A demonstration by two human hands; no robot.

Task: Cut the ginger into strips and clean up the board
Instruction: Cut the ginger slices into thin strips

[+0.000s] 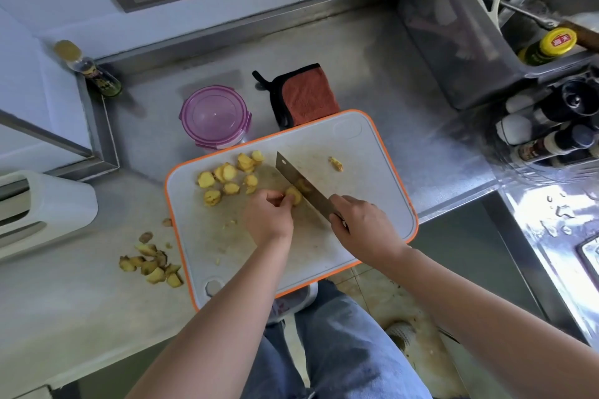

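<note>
Well, I can't make out what the purple lidded tub (215,116) behind the cutting board (372,178) holds. The left hand (269,217) pinches the ginger piece (294,195) mid-board against the knife (298,181). The right hand (363,223) grips its handle, with the blade running far-left to near-right. Cut slices (230,178) lie to the left, open board lies right of the blade, and the board's near corner overhangs the counter (372,52).

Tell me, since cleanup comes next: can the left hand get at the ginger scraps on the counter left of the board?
Probably yes. The left hand is busy holding a ginger piece by the knife, but nothing stands between it and the scraps beside the cutting board.
</note>
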